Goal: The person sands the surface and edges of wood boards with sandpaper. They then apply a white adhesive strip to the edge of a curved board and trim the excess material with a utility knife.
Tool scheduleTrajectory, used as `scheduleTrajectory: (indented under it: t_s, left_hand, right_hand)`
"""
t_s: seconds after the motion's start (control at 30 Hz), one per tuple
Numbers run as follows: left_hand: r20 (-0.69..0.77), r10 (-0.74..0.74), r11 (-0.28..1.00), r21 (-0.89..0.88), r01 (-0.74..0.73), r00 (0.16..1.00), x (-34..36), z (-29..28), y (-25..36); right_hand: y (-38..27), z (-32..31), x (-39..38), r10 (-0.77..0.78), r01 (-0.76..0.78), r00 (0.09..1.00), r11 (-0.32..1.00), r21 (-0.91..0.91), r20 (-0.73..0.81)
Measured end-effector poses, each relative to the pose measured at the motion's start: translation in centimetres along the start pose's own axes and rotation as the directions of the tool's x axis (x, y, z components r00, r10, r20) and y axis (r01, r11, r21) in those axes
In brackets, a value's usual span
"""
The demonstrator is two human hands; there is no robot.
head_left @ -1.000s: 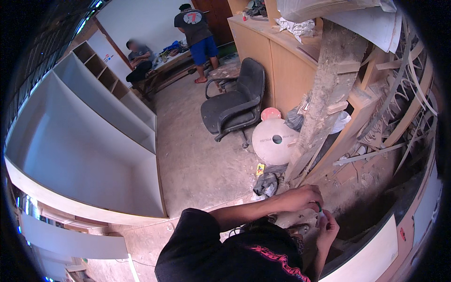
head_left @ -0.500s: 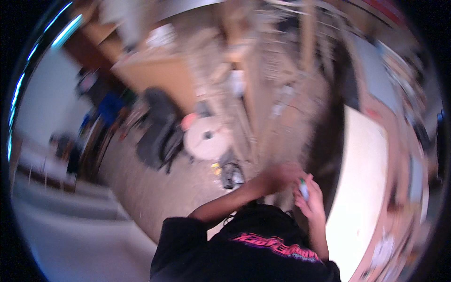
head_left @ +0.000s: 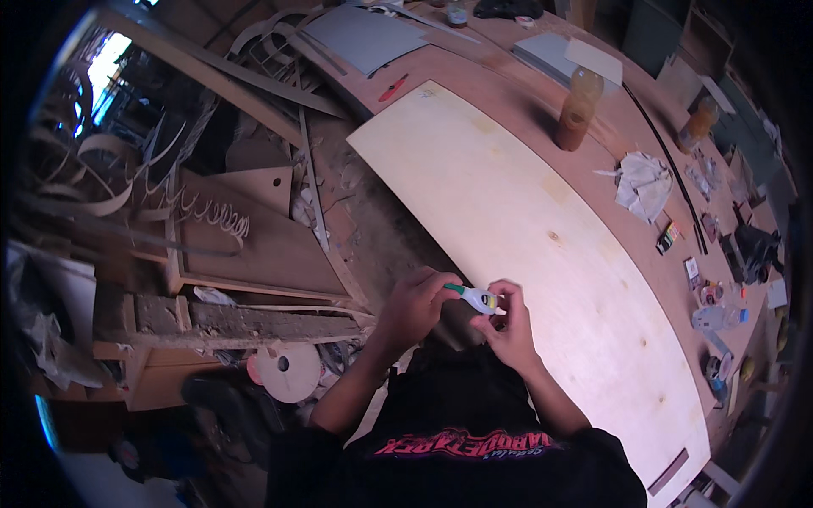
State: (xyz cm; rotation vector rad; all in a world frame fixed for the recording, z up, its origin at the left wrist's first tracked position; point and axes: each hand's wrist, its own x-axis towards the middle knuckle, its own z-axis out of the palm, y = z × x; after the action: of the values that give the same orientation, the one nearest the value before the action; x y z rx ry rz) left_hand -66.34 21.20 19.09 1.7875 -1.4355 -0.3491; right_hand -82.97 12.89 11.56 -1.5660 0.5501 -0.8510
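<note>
Between my two hands, over the near edge of a pale plywood panel [head_left: 550,245], is a small white bottle [head_left: 483,300] with a green cap and a label. My left hand [head_left: 415,306] has its fingers closed on the green cap end. Around the bottle's other end curl the fingers and thumb of my right hand [head_left: 510,325]. The long panel has one curved edge and lies on a reddish-brown workbench [head_left: 517,144]. A small dark strip [head_left: 668,472] rests at its near right end.
A bottle of amber liquid [head_left: 579,108] stands beyond the panel. A crumpled white cloth [head_left: 642,184], a long black strip [head_left: 665,161] and a clear bottle [head_left: 718,317] lie on the right. A red cutter [head_left: 393,87] is far off. Left are wooden frames [head_left: 246,334] and a white reel [head_left: 288,372].
My view has turned right, from the cluttered floor to the workbench and panel. Both hands still have the bottle; my left hand now shows plainly on its green end.
</note>
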Motion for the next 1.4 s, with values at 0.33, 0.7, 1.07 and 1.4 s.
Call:
scheduleTrajectory:
  t_s: [0.33,0.7,1.07,1.4]
  left_hand:
    - [0.394,0.509,0.858,-0.163,-0.487,0.765,5.0,4.4,4.3]
    - [0.366,0.433,0.901,-0.146,-0.408,0.824,8.9,10.0,7.3]
    - [-0.143,-0.91,0.357,-0.747,0.561,0.388,0.7,20.7,-9.7]
    - [0.253,-0.903,-0.007,-0.817,0.577,0.348,-3.5,24.5,-15.8]
  right_hand:
    - [2.9,-7.9,-3.3,0.339,-0.775,0.626,0.171,0.609,0.702]
    - [2.8,-15.9,-0.4,0.224,-0.473,0.791,0.813,0.338,0.569]
    - [20.2,-39.2,8.1,-0.142,-0.275,0.794,0.783,-0.558,-0.591]
    - [24.1,-42.3,8.6,0.078,-0.553,0.779,0.553,-0.623,-0.622]
